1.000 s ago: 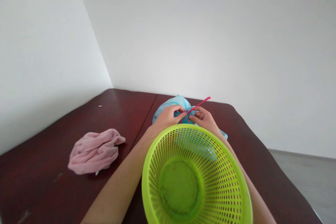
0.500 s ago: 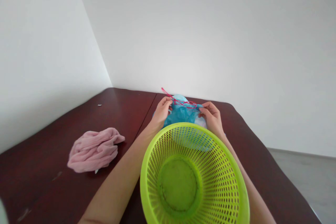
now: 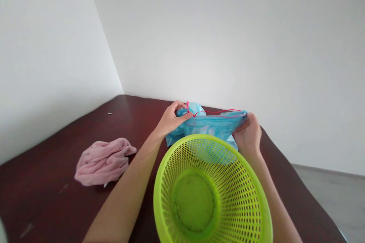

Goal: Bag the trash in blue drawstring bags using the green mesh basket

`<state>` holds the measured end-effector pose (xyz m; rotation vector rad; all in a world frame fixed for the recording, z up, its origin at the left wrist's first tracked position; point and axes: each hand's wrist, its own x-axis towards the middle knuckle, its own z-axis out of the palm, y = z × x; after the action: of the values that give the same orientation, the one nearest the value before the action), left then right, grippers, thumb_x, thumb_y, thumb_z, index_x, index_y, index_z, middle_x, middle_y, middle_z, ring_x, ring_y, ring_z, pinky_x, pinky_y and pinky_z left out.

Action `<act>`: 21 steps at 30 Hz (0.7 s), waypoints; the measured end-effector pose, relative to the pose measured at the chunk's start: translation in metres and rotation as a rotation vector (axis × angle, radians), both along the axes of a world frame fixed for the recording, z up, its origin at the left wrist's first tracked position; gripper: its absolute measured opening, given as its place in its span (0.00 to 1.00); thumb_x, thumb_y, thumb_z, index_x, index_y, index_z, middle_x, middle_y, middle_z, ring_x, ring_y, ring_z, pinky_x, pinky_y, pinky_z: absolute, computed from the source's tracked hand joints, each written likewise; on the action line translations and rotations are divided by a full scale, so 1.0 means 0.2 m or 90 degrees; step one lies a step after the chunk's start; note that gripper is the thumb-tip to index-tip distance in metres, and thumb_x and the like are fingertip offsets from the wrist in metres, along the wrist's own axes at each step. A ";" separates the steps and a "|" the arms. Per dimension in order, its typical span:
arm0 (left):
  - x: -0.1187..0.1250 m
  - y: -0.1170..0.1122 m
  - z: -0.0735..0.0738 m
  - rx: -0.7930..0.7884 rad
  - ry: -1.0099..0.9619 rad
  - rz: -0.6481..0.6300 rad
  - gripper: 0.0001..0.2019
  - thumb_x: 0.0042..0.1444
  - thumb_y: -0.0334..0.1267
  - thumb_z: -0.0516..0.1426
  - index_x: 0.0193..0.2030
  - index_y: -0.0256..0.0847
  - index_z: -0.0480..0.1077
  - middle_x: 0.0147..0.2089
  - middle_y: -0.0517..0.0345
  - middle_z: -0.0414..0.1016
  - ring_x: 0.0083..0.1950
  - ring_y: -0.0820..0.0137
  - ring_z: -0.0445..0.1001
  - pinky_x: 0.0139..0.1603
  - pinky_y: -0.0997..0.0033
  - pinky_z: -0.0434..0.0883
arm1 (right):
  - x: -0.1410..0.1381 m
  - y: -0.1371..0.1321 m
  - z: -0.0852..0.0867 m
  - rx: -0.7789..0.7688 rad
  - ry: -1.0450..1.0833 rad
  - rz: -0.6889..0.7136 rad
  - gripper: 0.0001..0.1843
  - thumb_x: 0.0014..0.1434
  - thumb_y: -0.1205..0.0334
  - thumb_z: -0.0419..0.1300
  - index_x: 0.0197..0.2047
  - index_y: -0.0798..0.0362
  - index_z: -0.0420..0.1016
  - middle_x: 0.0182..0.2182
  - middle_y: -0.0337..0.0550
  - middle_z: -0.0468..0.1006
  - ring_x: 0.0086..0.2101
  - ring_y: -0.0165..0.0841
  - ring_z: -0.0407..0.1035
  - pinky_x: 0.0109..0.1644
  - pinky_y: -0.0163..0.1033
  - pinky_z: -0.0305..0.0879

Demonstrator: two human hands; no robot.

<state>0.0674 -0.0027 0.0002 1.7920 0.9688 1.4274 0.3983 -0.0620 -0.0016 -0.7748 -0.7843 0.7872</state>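
A light blue plastic bag with a red drawstring stands on the dark wooden table, just beyond a lime green perforated basket. My left hand pinches the bag's left rim and the drawstring. At the bag's right rim, my right hand is closed on the plastic. The mouth of the bag is stretched wide between both hands. Something pale blue shows inside the bag. The basket holds nothing and hides the bag's lower part.
A crumpled pink cloth lies on the table to the left. White walls meet in a corner behind the table. Grey floor shows beyond the table's right edge. A small pale scrap lies near the far left.
My hands have moved apart from the middle of the bag's top, pulling its gathered mouth open. The red drawstring now runs taut along the rim.
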 end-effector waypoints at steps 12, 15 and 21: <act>0.09 -0.04 0.02 -0.015 -0.007 0.010 0.21 0.76 0.60 0.66 0.42 0.46 0.72 0.30 0.63 0.74 0.31 0.67 0.72 0.35 0.66 0.66 | -0.07 -0.08 -0.02 -0.207 -0.534 0.423 0.27 0.59 0.33 0.86 0.38 0.48 0.90 0.34 0.43 0.89 0.34 0.39 0.77 0.41 0.45 0.75; 0.06 -0.02 0.01 -0.064 -0.042 -0.037 0.23 0.71 0.64 0.70 0.45 0.47 0.71 0.30 0.63 0.77 0.30 0.67 0.73 0.35 0.67 0.68 | -0.06 -0.03 -0.05 -0.182 -0.542 0.336 0.26 0.65 0.34 0.81 0.35 0.48 0.86 0.32 0.43 0.86 0.33 0.38 0.74 0.39 0.44 0.71; -0.07 -0.01 0.04 -0.020 0.072 -0.118 0.23 0.60 0.56 0.77 0.45 0.45 0.74 0.45 0.56 0.84 0.47 0.62 0.81 0.50 0.64 0.75 | 0.00 0.04 -0.05 -0.040 -0.399 -0.187 0.22 0.74 0.36 0.72 0.41 0.47 0.80 0.34 0.41 0.80 0.36 0.39 0.72 0.42 0.45 0.68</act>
<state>0.0534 -0.0047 0.0084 1.9027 0.8507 1.2025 0.3993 -0.0546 -0.0115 -1.1866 -1.1711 0.2961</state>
